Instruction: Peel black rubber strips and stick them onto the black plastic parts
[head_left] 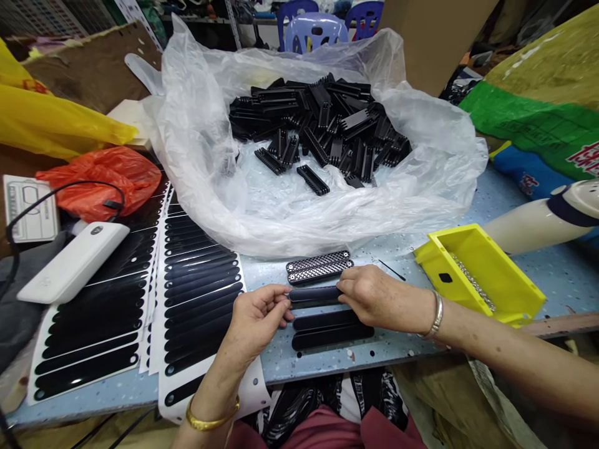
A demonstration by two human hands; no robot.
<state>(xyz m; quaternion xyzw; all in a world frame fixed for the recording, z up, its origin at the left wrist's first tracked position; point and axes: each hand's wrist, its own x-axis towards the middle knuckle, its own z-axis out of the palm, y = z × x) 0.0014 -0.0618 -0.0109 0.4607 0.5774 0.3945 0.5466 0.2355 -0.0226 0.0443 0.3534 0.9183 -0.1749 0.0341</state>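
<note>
My left hand [256,324] and my right hand [374,296] pinch opposite ends of a slim black strip [314,294] just above the table. Beyond my fingers lie two black perforated lattice bars [319,268], side by side. Two more black strips [331,330] lie side by side just below my hands. To the left of my left hand are sheets of glossy black oval strips on white backing [199,305]. A clear plastic bag [421,181] holds a heap of black ribbed pieces [318,125] behind the bars.
The speckled blue table [402,350] has a yellow tray [477,274] holding a metal strip to the right. A white power bank [72,262] with a black cable lies at left, near an orange bag [100,181]. Blue plastic stools [316,31] stand behind.
</note>
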